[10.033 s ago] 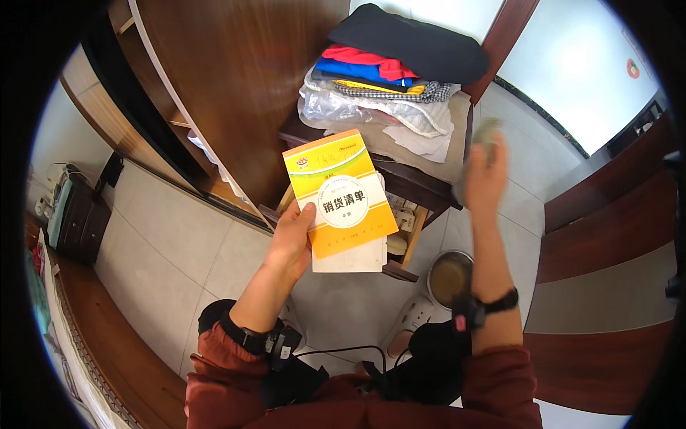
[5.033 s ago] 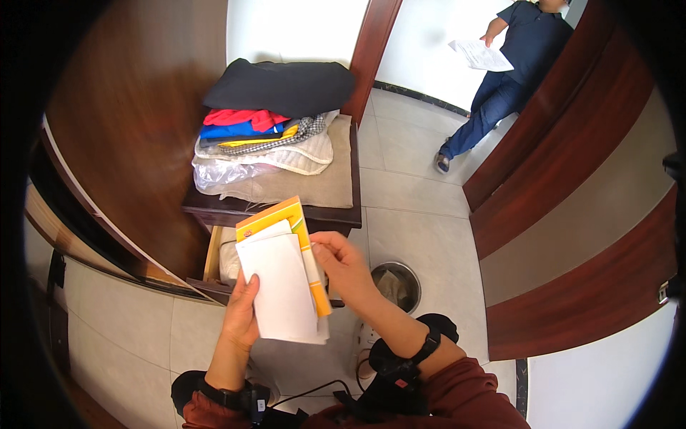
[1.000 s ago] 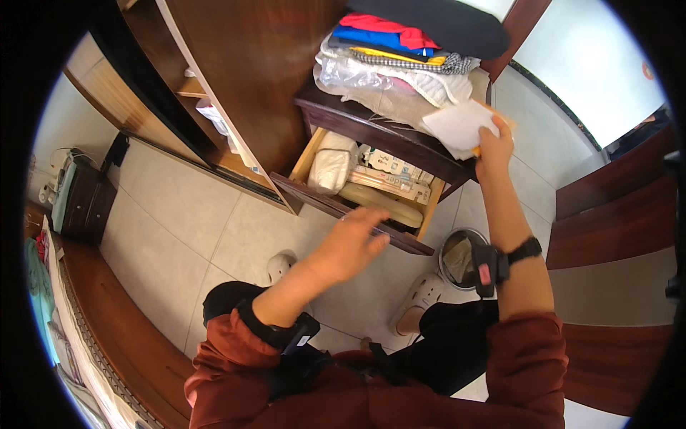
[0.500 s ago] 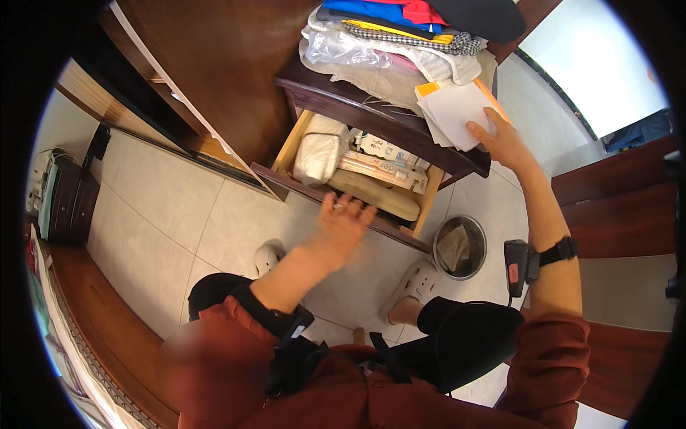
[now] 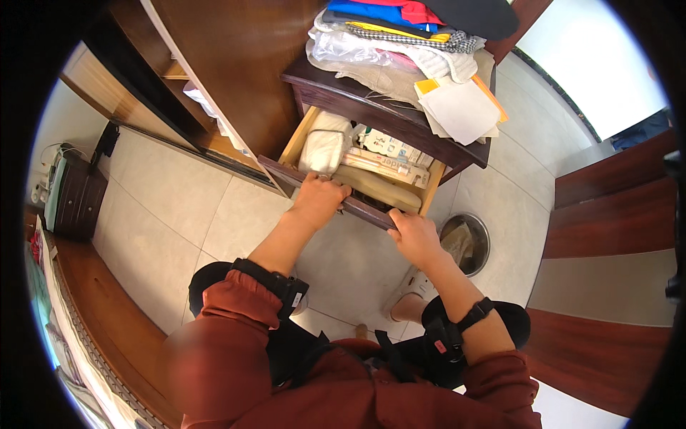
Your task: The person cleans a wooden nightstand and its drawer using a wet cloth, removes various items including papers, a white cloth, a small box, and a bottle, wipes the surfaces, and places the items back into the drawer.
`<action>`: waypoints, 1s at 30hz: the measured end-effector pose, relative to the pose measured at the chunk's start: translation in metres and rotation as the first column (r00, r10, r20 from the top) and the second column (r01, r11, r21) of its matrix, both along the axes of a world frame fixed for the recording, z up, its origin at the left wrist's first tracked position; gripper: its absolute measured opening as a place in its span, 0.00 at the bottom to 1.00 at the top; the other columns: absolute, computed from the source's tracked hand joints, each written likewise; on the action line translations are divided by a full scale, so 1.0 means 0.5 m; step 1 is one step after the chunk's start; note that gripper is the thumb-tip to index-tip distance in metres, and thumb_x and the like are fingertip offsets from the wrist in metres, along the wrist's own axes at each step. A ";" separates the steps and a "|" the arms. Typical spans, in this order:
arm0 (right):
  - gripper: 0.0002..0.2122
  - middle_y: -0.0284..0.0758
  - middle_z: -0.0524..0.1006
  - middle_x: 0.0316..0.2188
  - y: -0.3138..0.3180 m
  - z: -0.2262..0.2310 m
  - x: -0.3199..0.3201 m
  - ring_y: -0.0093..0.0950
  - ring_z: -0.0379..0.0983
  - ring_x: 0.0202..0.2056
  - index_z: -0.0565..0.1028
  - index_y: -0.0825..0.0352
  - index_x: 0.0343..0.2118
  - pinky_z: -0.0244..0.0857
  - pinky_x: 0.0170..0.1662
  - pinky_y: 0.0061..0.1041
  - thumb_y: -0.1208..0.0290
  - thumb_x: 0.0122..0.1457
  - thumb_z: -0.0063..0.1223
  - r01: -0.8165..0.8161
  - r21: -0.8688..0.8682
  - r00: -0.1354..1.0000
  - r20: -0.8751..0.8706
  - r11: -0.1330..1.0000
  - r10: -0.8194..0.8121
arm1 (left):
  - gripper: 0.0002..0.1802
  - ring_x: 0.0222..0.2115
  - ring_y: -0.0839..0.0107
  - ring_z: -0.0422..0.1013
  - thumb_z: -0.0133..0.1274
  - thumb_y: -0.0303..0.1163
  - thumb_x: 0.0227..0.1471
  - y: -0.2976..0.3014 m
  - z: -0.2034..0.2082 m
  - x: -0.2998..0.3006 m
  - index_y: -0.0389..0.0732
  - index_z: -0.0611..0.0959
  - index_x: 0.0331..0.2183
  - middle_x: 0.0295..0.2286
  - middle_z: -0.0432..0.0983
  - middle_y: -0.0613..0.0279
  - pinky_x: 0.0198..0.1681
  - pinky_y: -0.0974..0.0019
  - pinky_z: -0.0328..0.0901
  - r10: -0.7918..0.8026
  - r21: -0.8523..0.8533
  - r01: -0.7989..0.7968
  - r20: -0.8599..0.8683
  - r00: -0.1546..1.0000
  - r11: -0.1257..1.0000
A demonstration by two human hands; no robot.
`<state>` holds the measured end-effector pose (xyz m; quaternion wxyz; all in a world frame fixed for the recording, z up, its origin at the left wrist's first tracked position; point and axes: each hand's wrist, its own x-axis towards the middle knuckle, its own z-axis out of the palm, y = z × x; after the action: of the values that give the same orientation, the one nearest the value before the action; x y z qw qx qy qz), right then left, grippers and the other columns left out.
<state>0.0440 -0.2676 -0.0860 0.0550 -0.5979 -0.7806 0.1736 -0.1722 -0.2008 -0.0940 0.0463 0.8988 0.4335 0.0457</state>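
A dark wooden drawer [image 5: 371,213] stands pulled open from the front of a small bedside cabinet [image 5: 386,121], its pale inner walls showing. The person's left hand [image 5: 319,199] grips the drawer's front edge near its left corner, while the right hand [image 5: 414,236] holds the same edge near its right corner. Inside lie a white pouch [image 5: 325,143] at the left side, long flat boxes [image 5: 389,161] along the back, and a beige roll [image 5: 379,187] (just behind the front edge).

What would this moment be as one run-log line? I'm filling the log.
left hand: on drawer front | right hand: on drawer front | drawer: open, full | papers: on nightstand top
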 end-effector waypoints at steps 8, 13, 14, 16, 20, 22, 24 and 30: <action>0.08 0.37 0.74 0.26 -0.073 -0.016 -0.027 0.37 0.70 0.35 0.67 0.66 0.30 0.62 0.38 0.36 0.74 0.47 0.53 -0.049 0.079 0.998 -0.043 0.996 0.052 | 0.06 0.32 0.69 0.72 0.52 0.32 0.41 -0.065 -0.029 -0.026 0.49 0.78 0.27 0.25 0.74 0.70 0.40 0.64 0.60 -0.018 0.048 0.023 -0.095 0.995 0.999; 0.10 0.38 0.74 0.26 -0.081 -0.051 -0.031 0.36 0.68 0.38 0.68 0.66 0.33 0.61 0.39 0.35 0.74 0.47 0.53 -0.053 0.142 0.997 -0.044 0.988 0.060 | 0.08 0.36 0.69 0.71 0.46 0.29 0.43 -0.082 -0.050 -0.031 0.48 0.78 0.29 0.28 0.75 0.67 0.46 0.61 0.57 0.005 0.041 -0.003 -0.031 1.000 0.999; 0.11 0.38 0.74 0.27 -0.081 -0.050 -0.029 0.36 0.68 0.38 0.68 0.67 0.34 0.61 0.40 0.35 0.73 0.47 0.53 -0.073 0.146 0.995 -0.059 0.987 0.082 | 0.08 0.36 0.69 0.71 0.47 0.29 0.43 -0.082 -0.050 -0.031 0.48 0.78 0.30 0.29 0.75 0.66 0.47 0.61 0.57 0.020 0.006 -0.020 -0.041 0.999 1.000; 0.13 0.40 0.74 0.28 -0.082 -0.038 -0.023 0.37 0.68 0.38 0.68 0.67 0.36 0.61 0.41 0.35 0.71 0.48 0.54 -0.085 0.106 0.992 -0.085 0.991 0.094 | 0.09 0.38 0.68 0.70 0.48 0.29 0.43 -0.080 -0.045 -0.030 0.47 0.77 0.32 0.31 0.74 0.63 0.48 0.61 0.56 0.020 -0.075 -0.025 -0.060 0.998 0.997; 0.17 0.43 0.74 0.30 -0.052 0.006 -0.010 0.40 0.69 0.37 0.70 0.69 0.40 0.63 0.41 0.35 0.64 0.50 0.54 -0.110 0.008 0.968 -0.228 0.994 0.109 | 0.14 0.41 0.65 0.68 0.52 0.29 0.43 -0.101 0.008 -0.025 0.43 0.75 0.37 0.35 0.71 0.59 0.49 0.58 0.55 0.049 0.014 -0.049 0.021 0.999 0.999; 0.18 0.44 0.74 0.32 -0.005 0.025 0.000 0.39 0.72 0.36 0.70 0.69 0.42 0.64 0.41 0.32 0.61 0.52 0.53 -0.039 0.062 0.950 -0.307 0.997 0.056 | 0.18 0.42 0.62 0.67 0.54 0.30 0.43 -0.122 0.053 -0.026 0.41 0.74 0.40 0.40 0.69 0.59 0.50 0.56 0.53 0.101 0.017 -0.101 -0.021 0.995 0.995; 0.18 0.46 0.75 0.28 0.065 0.022 -0.015 0.42 0.72 0.33 0.72 0.71 0.37 0.65 0.36 0.34 0.59 0.52 0.52 0.015 -0.035 0.841 -0.540 0.999 -0.031 | 0.18 0.42 0.61 0.67 0.54 0.30 0.44 -0.150 0.107 -0.041 0.38 0.74 0.40 0.39 0.70 0.58 0.51 0.55 0.53 0.038 -0.124 -0.024 0.116 0.993 0.992; 0.22 0.38 0.74 0.36 0.230 -0.073 -0.155 0.30 0.70 0.39 0.70 0.68 0.43 0.65 0.38 0.28 0.57 0.50 0.54 0.189 -0.600 0.785 -0.384 0.777 -0.487 | 0.16 0.38 0.60 0.69 0.54 0.29 0.43 -0.148 0.189 -0.096 0.37 0.75 0.37 0.34 0.71 0.57 0.47 0.58 0.58 0.118 -0.168 -0.094 0.139 0.983 0.981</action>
<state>-0.0335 -0.1528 -0.1226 0.1275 -0.6544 -0.5306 0.5235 -0.2202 -0.2746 0.0003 0.1483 0.8618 0.4786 0.0794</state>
